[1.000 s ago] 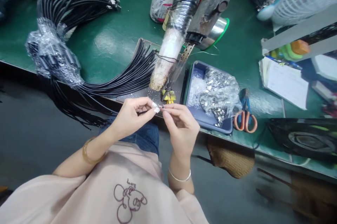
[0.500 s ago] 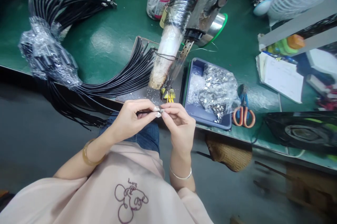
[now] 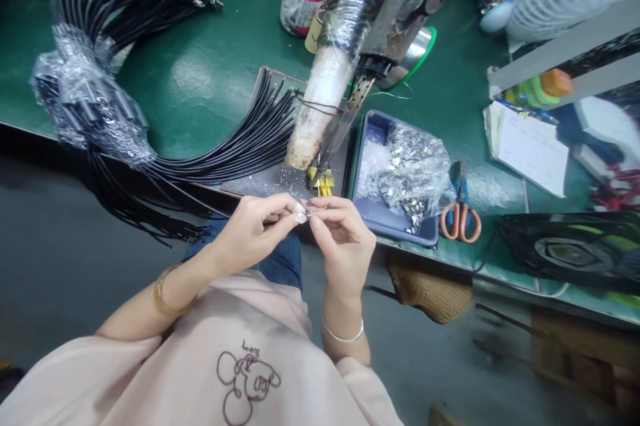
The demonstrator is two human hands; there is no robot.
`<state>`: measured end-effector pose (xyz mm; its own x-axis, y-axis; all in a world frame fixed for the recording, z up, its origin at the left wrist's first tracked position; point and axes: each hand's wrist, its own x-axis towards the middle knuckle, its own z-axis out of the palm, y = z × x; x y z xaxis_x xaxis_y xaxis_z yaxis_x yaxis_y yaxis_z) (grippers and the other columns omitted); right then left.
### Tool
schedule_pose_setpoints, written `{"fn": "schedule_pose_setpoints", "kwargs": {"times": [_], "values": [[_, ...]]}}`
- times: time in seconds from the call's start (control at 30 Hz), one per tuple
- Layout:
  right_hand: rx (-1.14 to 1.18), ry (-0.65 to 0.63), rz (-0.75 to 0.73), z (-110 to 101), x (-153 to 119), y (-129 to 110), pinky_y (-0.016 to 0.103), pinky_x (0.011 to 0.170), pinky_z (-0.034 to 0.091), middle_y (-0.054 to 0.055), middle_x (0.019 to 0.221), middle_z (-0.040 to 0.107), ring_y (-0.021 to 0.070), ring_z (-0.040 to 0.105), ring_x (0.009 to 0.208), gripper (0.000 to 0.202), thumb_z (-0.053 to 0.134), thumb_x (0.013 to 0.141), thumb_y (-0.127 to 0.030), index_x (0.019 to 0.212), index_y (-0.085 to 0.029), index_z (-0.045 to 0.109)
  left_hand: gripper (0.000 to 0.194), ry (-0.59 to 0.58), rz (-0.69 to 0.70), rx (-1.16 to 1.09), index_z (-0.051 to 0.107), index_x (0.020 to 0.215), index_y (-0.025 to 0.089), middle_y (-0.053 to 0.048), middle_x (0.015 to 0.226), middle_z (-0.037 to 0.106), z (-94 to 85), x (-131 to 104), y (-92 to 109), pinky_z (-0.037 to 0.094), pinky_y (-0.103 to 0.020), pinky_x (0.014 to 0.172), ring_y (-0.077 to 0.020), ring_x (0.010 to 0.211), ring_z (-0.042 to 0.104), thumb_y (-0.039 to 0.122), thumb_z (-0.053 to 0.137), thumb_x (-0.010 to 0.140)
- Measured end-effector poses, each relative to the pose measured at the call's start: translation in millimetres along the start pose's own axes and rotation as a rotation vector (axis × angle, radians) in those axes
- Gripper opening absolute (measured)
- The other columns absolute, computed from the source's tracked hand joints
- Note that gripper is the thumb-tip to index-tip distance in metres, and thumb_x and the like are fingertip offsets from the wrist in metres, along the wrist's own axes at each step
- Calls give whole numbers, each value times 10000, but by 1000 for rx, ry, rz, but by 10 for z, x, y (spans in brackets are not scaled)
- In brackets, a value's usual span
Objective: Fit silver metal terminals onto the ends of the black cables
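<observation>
Both hands meet over the bench's front edge, fingertips nearly touching. My left hand [image 3: 253, 229] is closed in a pinch on the end of a black cable, most of which its fingers cover; white covers show on its fingertips. My right hand [image 3: 345, 239] pinches a small metal connector [image 3: 309, 214] against that end. Whether the connector is joined to the cable cannot be made out. Just beyond the fingers is a yellow-handled tool [image 3: 324, 183] below a soldering iron tip. A bundle of black cables [image 3: 225, 159] runs in from the left, its ends on a grey board [image 3: 250, 184].
Right of the hands, a blue tray [image 3: 425, 237] holds bagged metal connectors [image 3: 415, 159] and clear small parts. Orange-handled pliers [image 3: 461, 219] lie beside it. A wrapped duct [image 3: 320, 93] hangs low above the board. More cables, a pen cup [image 3: 300, 3] and a fan [image 3: 570, 249] surround them.
The right hand has turned slightly and shifted a little right. Less of the black cable shows between the left fingers. The whole view has moved slightly.
</observation>
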<state>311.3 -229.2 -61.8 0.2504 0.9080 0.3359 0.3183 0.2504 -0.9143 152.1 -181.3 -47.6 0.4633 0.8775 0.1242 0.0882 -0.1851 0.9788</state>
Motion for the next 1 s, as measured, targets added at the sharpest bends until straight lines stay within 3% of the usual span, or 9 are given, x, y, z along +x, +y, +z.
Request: {"fn": "schedule_pose_setpoints", "kwargs": {"times": [0.13, 0.23, 0.37, 0.43, 0.53, 0.63, 0.77, 1.0], "values": [[-102, 167, -123, 23, -35, -5, 367, 802, 650, 27, 965, 767, 195, 769, 899, 111, 665, 935, -173, 940, -259, 735, 154, 31, -152, -197, 675, 749, 151, 13, 592, 618, -48, 46, 19, 457, -186, 511, -90, 531, 548, 240, 646, 871], [-84, 139, -152, 8, -45, -33, 365, 802, 655, 28, 962, 769, 187, 768, 889, 122, 621, 966, -172, 963, -253, 712, 134, 51, -152, -226, 721, 738, 140, -15, 646, 685, -39, 57, -1, 482, -197, 549, -97, 570, 573, 223, 681, 835], [-17, 30, -78, 4, -36, -45, 315, 758, 658, 27, 964, 772, 169, 774, 879, 115, 603, 981, -167, 936, -237, 682, 110, 36, -156, -235, 761, 732, 135, -35, 685, 733, -17, 61, -34, 499, -199, 574, -112, 613, 612, 196, 700, 800], [-35, 63, -92, 4, -25, -35, 315, 746, 661, 22, 953, 772, 169, 777, 859, 115, 605, 978, -158, 924, -230, 677, 106, 46, -170, -239, 753, 711, 131, -33, 669, 727, -11, 69, -43, 497, -195, 568, -108, 598, 607, 193, 704, 782], [-161, 169, -242, -8, -4, -17, 335, 766, 662, 14, 953, 777, 176, 777, 856, 130, 664, 932, -114, 943, -237, 702, 119, 88, -178, -245, 737, 703, 126, -29, 650, 712, -3, 84, -47, 498, -189, 561, -101, 581, 598, 212, 707, 779], [-323, 106, -382, -33, 17, -11, 327, 816, 654, 17, 1005, 782, 177, 772, 900, 219, 739, 865, -63, 972, -254, 731, 110, 77, -166, -265, 750, 735, 124, -38, 684, 732, 2, 91, -44, 528, -192, 593, -109, 609, 626, 198, 685, 783], [-430, 19, -423, -62, 35, -12, 302, 847, 645, 26, 1052, 773, 170, 765, 934, 228, 741, 866, -59, 982, -255, 730, 125, 42, -154, -259, 758, 754, 120, -51, 734, 753, -1, 87, -42, 546, -201, 629, -118, 646, 647, 176, 651, 786], [-551, -55, -451, -47, 37, 16, 273, 817, 634, 68, 1060, 780, 170, 762, 973, 164, 684, 912, -70, 974, -221, 666, 173, 73, -94, -55, 670, 697, 121, 18, 585, 577, 66, 58, -70, 377, -165, 482, -66, 525, 455, 197, 604, 838]]}}
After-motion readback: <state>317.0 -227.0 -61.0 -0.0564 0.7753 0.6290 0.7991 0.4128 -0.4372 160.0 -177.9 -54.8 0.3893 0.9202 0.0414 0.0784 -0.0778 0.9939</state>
